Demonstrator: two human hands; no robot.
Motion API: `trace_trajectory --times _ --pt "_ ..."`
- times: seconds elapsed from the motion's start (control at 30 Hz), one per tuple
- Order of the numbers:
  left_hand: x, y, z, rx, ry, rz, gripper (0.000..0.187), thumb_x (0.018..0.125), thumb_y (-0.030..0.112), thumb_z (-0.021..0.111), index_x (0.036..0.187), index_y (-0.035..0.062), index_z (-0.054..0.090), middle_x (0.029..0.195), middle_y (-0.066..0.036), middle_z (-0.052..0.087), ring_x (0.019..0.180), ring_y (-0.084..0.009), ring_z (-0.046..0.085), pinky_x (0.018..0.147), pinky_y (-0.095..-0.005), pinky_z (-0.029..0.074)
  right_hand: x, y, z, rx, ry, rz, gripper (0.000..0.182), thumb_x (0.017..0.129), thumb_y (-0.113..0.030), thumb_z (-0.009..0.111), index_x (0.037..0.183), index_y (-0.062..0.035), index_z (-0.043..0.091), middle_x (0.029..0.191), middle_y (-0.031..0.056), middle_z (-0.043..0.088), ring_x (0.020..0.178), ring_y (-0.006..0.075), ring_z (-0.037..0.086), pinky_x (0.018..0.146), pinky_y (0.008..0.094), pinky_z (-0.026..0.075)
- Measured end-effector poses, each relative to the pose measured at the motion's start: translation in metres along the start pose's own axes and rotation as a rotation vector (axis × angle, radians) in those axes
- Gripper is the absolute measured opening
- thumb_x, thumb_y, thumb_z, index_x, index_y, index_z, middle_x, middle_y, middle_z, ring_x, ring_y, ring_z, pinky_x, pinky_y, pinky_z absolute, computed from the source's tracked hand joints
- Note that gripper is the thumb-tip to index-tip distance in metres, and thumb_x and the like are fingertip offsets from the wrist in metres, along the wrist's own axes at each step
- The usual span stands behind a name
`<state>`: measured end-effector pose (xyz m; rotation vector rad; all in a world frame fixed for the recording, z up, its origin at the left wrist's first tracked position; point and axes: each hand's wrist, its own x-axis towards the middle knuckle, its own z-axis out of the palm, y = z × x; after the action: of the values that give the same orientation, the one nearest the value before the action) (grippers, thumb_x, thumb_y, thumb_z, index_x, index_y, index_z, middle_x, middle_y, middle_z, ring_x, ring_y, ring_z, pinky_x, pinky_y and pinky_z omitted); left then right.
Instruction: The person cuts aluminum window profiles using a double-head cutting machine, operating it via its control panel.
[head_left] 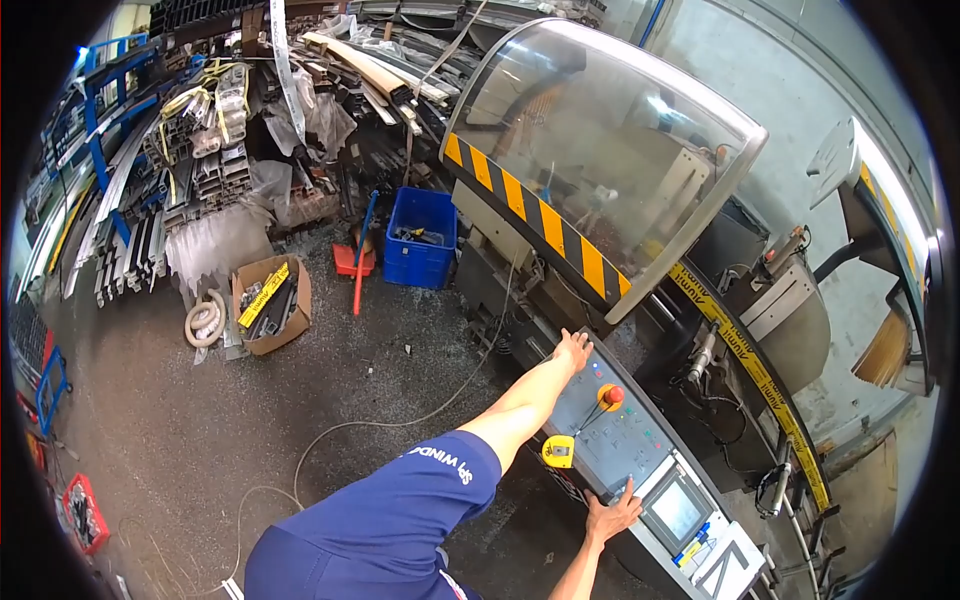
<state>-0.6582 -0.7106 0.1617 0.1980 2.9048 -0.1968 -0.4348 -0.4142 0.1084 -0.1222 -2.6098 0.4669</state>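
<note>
My left hand reaches to the far end of a grey control panel, fingers stretched over its edge beside the machine. Its fingertips are small in view, and what lies under them is hidden. Nearer to me, my right hand rests at the panel's front edge, index finger extended onto the surface and thumb apart. Between the hands are a red emergency stop button on a yellow base and a yellow tape measure. A small touchscreen sits just right of my right hand.
A clear curved guard with a black-and-yellow striped edge covers the machine. On the floor stand a blue crate, a cardboard box and a red dustpan. A thin cable crosses the floor. Metal profiles are stacked behind.
</note>
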Motion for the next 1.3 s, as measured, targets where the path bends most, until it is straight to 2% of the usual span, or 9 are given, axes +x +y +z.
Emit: trace_trajectory --times 0.17,0.37,0.47,0.97,1.03,1.07,1.2,1.23,1.3 --pt "0.01 -0.001 0.01 -0.055 0.071 0.001 0.056 0.103 0.023 0.031 0.156 0.0108 0.018 0.162 -0.013 0.017 0.146 -0.0334 0.026 0.11 -0.0639 0.027 0.0 -0.003 -0.002 -0.021 -0.016 0.013 0.098 0.046 -0.027 0.092 0.135 -0.0153 0.053 0.106 0.0125 0.05 0.103 0.0342 0.049 0.091 0.0482 0.038" --pt "0.003 -0.002 0.005 -0.073 0.07 0.015 0.059 0.102 0.022 0.036 0.156 0.0095 0.017 0.162 -0.014 0.017 0.146 -0.0333 0.025 0.109 -0.0635 0.028 0.001 -0.001 0.001 -0.041 -0.024 0.013 0.097 0.047 -0.028 0.092 0.135 -0.0145 0.053 0.106 0.0126 0.05 0.103 0.0342 0.049 0.091 0.0484 0.038" --pt "0.008 -0.001 0.008 -0.091 0.057 -0.009 0.056 0.104 0.026 0.032 0.157 0.0148 0.016 0.163 -0.01 0.013 0.148 -0.0314 0.022 0.111 -0.0652 0.022 0.001 0.0 0.001 -0.039 -0.022 0.003 0.097 0.047 -0.029 0.092 0.135 -0.0143 0.054 0.105 0.0126 0.05 0.103 0.0342 0.049 0.091 0.0484 0.038" --pt "0.014 -0.001 0.012 -0.102 0.062 -0.015 0.055 0.104 0.025 0.031 0.156 0.0155 0.019 0.163 -0.007 0.013 0.148 -0.0307 0.022 0.11 -0.0662 0.023 0.002 -0.007 -0.002 -0.046 -0.005 -0.003 0.095 0.047 -0.029 0.091 0.133 -0.0142 0.056 0.104 0.0128 0.051 0.102 0.0345 0.049 0.091 0.0481 0.039" --pt "0.014 -0.002 0.01 -0.102 0.065 0.008 0.055 0.103 0.022 0.033 0.155 0.0093 0.02 0.162 -0.013 0.017 0.146 -0.0323 0.026 0.109 -0.064 0.029 0.002 -0.009 -0.003 -0.065 -0.012 0.021 0.094 0.047 -0.029 0.091 0.133 -0.0142 0.056 0.104 0.0132 0.052 0.102 0.035 0.05 0.091 0.0483 0.04" --pt "0.028 -0.001 0.024 -0.121 0.107 -0.03 0.053 0.103 0.027 0.028 0.155 0.0176 0.025 0.163 -0.009 0.016 0.147 -0.0322 0.023 0.109 -0.0677 0.023 0.004 -0.009 -0.001 -0.038 -0.006 -0.001 0.093 0.048 -0.029 0.09 0.133 -0.014 0.056 0.104 0.014 0.052 0.103 0.0357 0.05 0.091 0.0487 0.04" --pt "-0.016 -0.015 -0.002 0.045 0.086 0.098 0.081 0.09 0.034 0.064 0.154 0.0062 0.022 0.161 -0.016 0.016 0.146 -0.038 0.024 0.108 -0.0658 0.03 0.004 -0.003 -0.002 -0.017 -0.003 -0.017 0.09 0.05 -0.03 0.089 0.132 -0.014 0.057 0.106 0.0161 0.054 0.104 0.0374 0.051 0.093 0.0494 0.041" --pt "-0.021 -0.017 -0.004 0.109 0.071 0.132 0.122 0.062 0.036 0.09 0.154 0.0028 0.017 0.161 -0.019 0.016 0.145 -0.0371 0.026 0.107 -0.0618 0.035 0.004 -0.005 -0.002 -0.025 0.009 -0.024 0.089 0.05 -0.03 0.089 0.132 -0.0142 0.057 0.106 0.0162 0.054 0.104 0.0373 0.051 0.093 0.0493 0.041" --pt "0.002 -0.022 0.018 0.053 0.141 0.16 0.141 0.043 0.038 0.097 0.153 0.0019 0.017 0.16 -0.02 0.017 0.145 -0.0355 0.028 0.107 -0.0554 0.039 0.005 -0.003 -0.002 -0.022 -0.022 0.002 0.089 0.051 -0.031 0.089 0.132 -0.0146 0.056 0.108 0.0161 0.054 0.105 0.0371 0.05 0.094 0.0488 0.041"
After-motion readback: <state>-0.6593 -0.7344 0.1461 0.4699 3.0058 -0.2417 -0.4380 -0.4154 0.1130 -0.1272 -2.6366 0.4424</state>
